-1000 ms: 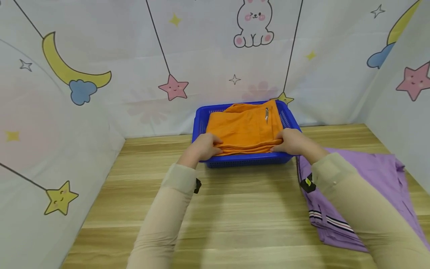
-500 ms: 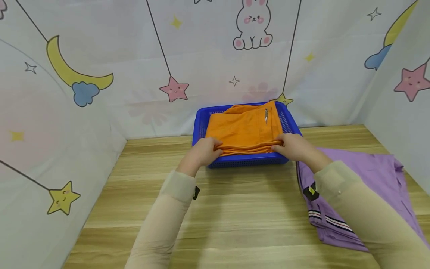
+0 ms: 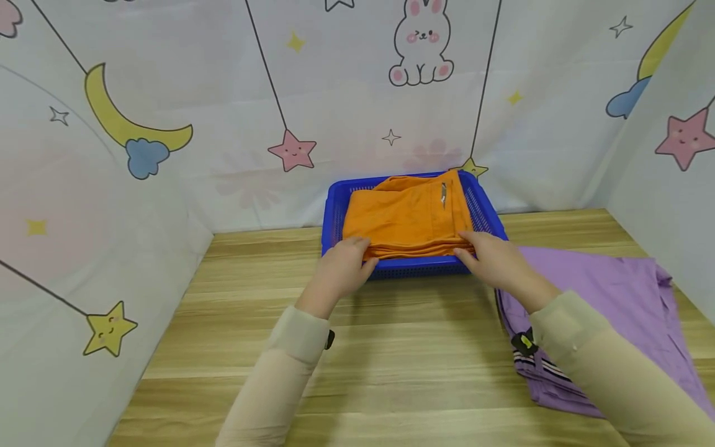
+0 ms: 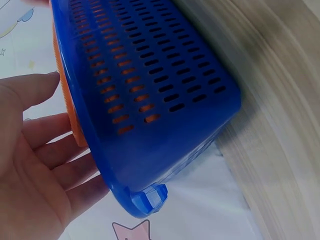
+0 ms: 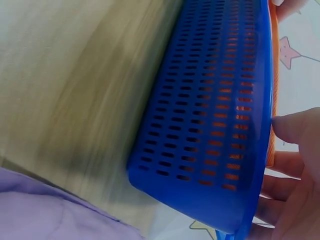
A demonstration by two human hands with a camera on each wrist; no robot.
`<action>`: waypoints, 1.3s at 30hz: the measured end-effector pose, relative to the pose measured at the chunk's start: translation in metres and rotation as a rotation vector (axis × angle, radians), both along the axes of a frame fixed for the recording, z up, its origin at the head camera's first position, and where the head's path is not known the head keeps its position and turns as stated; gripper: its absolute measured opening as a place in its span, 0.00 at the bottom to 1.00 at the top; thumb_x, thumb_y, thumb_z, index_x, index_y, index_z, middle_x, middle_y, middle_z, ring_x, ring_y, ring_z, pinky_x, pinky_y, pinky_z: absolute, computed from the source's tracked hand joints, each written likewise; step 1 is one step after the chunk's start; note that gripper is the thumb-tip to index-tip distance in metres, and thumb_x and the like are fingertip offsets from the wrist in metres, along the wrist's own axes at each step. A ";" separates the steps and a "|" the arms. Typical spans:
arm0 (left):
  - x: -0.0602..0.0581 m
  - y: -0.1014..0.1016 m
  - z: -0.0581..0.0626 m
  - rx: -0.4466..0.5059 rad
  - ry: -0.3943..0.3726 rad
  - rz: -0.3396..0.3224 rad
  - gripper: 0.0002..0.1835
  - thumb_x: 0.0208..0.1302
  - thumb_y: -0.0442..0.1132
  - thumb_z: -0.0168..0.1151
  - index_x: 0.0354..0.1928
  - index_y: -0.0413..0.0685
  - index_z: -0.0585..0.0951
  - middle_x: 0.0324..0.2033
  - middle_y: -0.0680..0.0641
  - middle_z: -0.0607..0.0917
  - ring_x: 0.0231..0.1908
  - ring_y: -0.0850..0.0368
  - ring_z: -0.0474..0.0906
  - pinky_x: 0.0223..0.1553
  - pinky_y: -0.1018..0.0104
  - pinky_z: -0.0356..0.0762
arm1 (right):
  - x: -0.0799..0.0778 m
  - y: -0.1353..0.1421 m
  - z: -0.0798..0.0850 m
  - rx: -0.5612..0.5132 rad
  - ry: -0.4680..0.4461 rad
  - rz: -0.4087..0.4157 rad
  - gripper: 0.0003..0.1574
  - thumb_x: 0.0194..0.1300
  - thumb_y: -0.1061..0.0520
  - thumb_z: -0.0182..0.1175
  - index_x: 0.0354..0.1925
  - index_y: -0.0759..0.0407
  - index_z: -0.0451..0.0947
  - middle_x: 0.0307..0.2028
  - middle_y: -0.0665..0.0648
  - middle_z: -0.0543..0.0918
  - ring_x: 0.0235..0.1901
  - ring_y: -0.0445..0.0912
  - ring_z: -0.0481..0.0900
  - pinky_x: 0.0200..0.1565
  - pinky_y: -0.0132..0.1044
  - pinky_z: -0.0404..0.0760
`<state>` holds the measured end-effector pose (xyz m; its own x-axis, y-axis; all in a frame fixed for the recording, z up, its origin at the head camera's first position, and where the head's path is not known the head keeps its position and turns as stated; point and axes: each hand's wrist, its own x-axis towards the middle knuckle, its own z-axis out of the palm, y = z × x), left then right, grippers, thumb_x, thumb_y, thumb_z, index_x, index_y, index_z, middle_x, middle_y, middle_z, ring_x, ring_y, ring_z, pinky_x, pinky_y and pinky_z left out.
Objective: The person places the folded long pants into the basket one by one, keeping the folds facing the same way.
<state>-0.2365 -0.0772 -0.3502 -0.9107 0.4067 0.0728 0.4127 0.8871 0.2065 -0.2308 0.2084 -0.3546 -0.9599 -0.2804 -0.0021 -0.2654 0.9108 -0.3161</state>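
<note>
A folded orange garment (image 3: 402, 214) with a small silvery mark lies in a blue perforated basket (image 3: 419, 268). My left hand (image 3: 342, 268) is at the basket's front left corner, fingers loosely over the cloth's edge, thumb apart from them. In the left wrist view its fingers are spread and relaxed beside the basket rim. At the front right corner is my right hand (image 3: 498, 266), with thumb and fingers apart. The right wrist view has its thumb tip by the rim and orange cloth (image 5: 271, 150); the other fingertips are partly hidden behind the rim.
A purple garment (image 3: 609, 285) with striped trim lies on the wooden table (image 3: 413, 366) at the right, partly under my right forearm. A white cloth backdrop (image 3: 346, 81) with cartoon prints stands right behind the basket and along both sides.
Both hands have drawn back slightly toward me, and their thumbs have come away from the orange garment's front edge. The garment and basket stay in place; the view has tilted a little.
</note>
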 end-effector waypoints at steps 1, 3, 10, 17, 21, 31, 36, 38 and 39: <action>0.001 0.000 -0.001 -0.012 0.015 0.002 0.27 0.69 0.50 0.53 0.63 0.41 0.71 0.61 0.41 0.75 0.60 0.45 0.72 0.60 0.52 0.71 | 0.002 0.000 -0.001 0.004 0.014 0.002 0.34 0.72 0.47 0.47 0.68 0.64 0.59 0.63 0.71 0.67 0.63 0.66 0.65 0.61 0.63 0.64; 0.003 0.000 -0.003 -0.033 0.036 0.007 0.29 0.69 0.51 0.53 0.64 0.41 0.70 0.62 0.41 0.73 0.60 0.45 0.72 0.60 0.52 0.71 | 0.004 0.001 -0.003 0.005 0.044 0.007 0.35 0.72 0.46 0.47 0.69 0.65 0.59 0.64 0.71 0.67 0.63 0.66 0.65 0.61 0.63 0.63; 0.009 -0.001 -0.010 -0.040 0.106 -0.003 0.30 0.67 0.50 0.56 0.65 0.40 0.69 0.63 0.40 0.72 0.60 0.45 0.72 0.58 0.52 0.73 | 0.014 0.004 -0.009 0.020 0.103 0.020 0.40 0.70 0.44 0.51 0.70 0.64 0.55 0.65 0.70 0.65 0.64 0.65 0.63 0.64 0.64 0.58; 0.016 -0.003 -0.013 -0.009 0.171 -0.028 0.31 0.65 0.48 0.58 0.64 0.36 0.69 0.63 0.37 0.72 0.62 0.44 0.70 0.61 0.53 0.70 | 0.024 0.003 -0.010 0.008 0.125 0.015 0.42 0.67 0.48 0.56 0.70 0.65 0.55 0.67 0.69 0.64 0.66 0.63 0.61 0.65 0.67 0.50; 0.020 -0.003 -0.014 -0.004 0.178 -0.028 0.31 0.64 0.47 0.60 0.65 0.36 0.68 0.64 0.36 0.70 0.62 0.43 0.69 0.62 0.51 0.69 | 0.028 0.003 -0.009 0.027 0.124 0.018 0.40 0.67 0.48 0.56 0.69 0.65 0.58 0.67 0.69 0.63 0.66 0.64 0.60 0.65 0.67 0.49; 0.029 -0.004 -0.019 -0.043 0.175 -0.006 0.32 0.64 0.48 0.60 0.67 0.41 0.66 0.67 0.37 0.65 0.65 0.42 0.65 0.64 0.47 0.64 | 0.047 0.005 -0.009 0.072 0.148 0.028 0.40 0.62 0.47 0.61 0.66 0.65 0.64 0.68 0.72 0.59 0.65 0.69 0.59 0.63 0.69 0.52; 0.034 -0.005 -0.020 -0.027 0.168 0.001 0.33 0.64 0.48 0.60 0.67 0.43 0.66 0.68 0.37 0.62 0.66 0.42 0.63 0.65 0.46 0.63 | 0.061 0.012 -0.012 0.057 0.187 0.032 0.41 0.61 0.48 0.63 0.64 0.69 0.64 0.67 0.76 0.57 0.63 0.71 0.61 0.62 0.66 0.58; 0.036 -0.006 -0.020 -0.028 0.164 -0.001 0.33 0.64 0.49 0.60 0.68 0.43 0.66 0.69 0.37 0.61 0.67 0.42 0.62 0.65 0.45 0.62 | 0.068 0.015 -0.014 0.059 0.192 0.030 0.42 0.60 0.47 0.63 0.64 0.70 0.64 0.67 0.77 0.57 0.61 0.72 0.62 0.61 0.65 0.60; 0.037 -0.006 -0.021 -0.026 0.161 -0.001 0.33 0.64 0.49 0.60 0.68 0.43 0.66 0.69 0.37 0.61 0.67 0.42 0.61 0.65 0.45 0.62 | 0.071 0.017 -0.015 0.057 0.193 0.029 0.42 0.60 0.47 0.63 0.64 0.70 0.64 0.66 0.77 0.57 0.61 0.72 0.63 0.61 0.65 0.62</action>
<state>-0.1991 -0.0831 -0.3709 -0.8876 0.4115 0.2070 0.4398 0.8907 0.1151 -0.1597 0.2251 -0.3697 -0.9356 -0.3125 0.1645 -0.3423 0.9171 -0.2045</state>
